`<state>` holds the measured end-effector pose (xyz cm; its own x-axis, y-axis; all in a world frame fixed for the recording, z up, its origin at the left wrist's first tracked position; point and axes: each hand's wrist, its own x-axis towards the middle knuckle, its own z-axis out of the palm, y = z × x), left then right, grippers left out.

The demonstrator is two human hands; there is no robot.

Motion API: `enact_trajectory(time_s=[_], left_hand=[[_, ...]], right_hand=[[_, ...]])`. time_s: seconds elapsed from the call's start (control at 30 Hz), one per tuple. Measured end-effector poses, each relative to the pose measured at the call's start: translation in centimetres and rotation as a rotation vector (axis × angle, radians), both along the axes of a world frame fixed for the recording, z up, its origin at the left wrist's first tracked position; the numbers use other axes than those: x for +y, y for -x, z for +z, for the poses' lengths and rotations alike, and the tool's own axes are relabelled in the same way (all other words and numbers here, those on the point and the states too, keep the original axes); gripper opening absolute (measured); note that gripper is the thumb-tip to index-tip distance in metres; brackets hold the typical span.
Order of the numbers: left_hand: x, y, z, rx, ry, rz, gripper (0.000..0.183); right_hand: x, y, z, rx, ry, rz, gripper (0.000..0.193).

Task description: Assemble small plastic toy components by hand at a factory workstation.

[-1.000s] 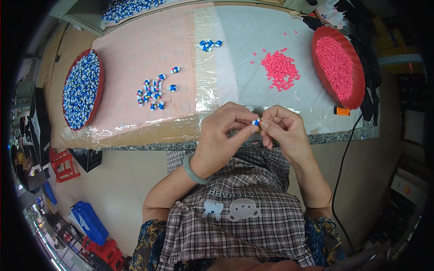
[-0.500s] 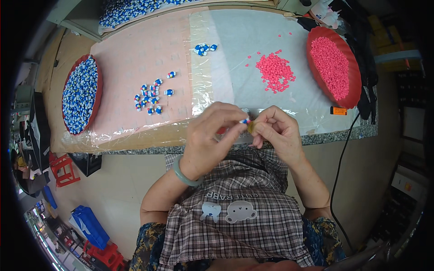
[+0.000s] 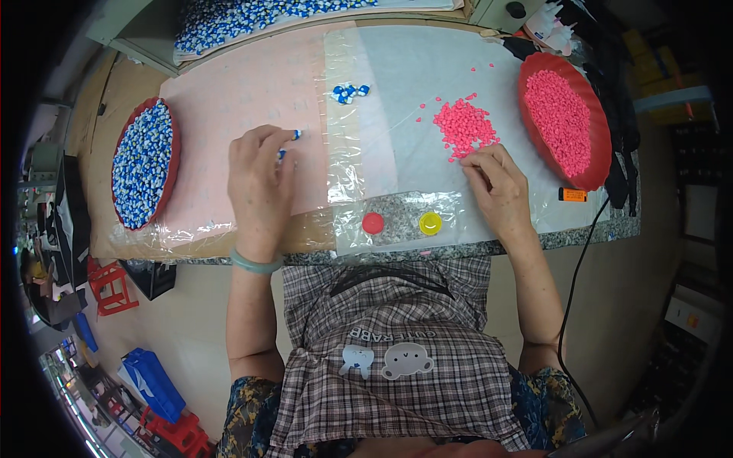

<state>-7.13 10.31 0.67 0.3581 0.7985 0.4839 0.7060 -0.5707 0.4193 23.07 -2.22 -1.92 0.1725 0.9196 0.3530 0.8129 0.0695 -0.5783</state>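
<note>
My left hand (image 3: 263,179) is over the pink sheet, curved, with thumb and index finger apart. A small blue-and-white figure (image 3: 282,154) shows between them, and another figure (image 3: 297,135) lies at its fingertips. The hand hides the rest of that group of figures. My right hand (image 3: 498,189) is at the near edge of a loose pile of small pink pieces (image 3: 462,124), its thumb and fingertips drawn together. Whatever they pinch is too small to make out. Between my hands, a red round cap (image 3: 372,223) and a yellow round cap (image 3: 430,223) sit near the table's front edge.
A red oval basket (image 3: 174,168) of blue-and-white figures stands at far left. Another red basket (image 3: 601,164) full of pink pieces is at right, beside an orange-and-black box (image 3: 573,195). Several figures (image 3: 351,93) lie at the back middle. A black cable (image 3: 574,298) hangs at right.
My hands have parted from over the caps. The left, which held a small figure, went left to the figures; the right went right to the pink pile. Both caps now show fully.
</note>
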Motion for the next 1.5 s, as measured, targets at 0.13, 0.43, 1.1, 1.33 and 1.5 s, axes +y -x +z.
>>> enact_trajectory(time_s=[0.13,0.43,1.1,1.33,1.5], left_hand=[[1.4,-2.6,-0.4,-0.028,-0.016,-0.110,0.022],[6.2,-7.9,-2.4,0.026,-0.025,-0.234,0.019],[-0.6,-7.9,0.5,-0.305,0.410,-0.429,0.015],[-6.2,-7.4,1.1,-0.445,0.807,-0.470,0.018],[-8.0,-8.6,0.2,-0.451,0.655,-0.542,0.014]], right_hand=[[-0.3,-0.2,0.4,-0.077,0.016,0.028,0.013],[-0.2,-0.2,0.7,-0.147,0.049,0.048,0.012],[-2.8,-1.7,0.9,1.270,0.380,-0.054,0.016],[-3.5,-0.6,2.0,1.212,0.373,0.005,0.015],[-4.0,1.8,3.3,1.107,0.335,0.081,0.009]])
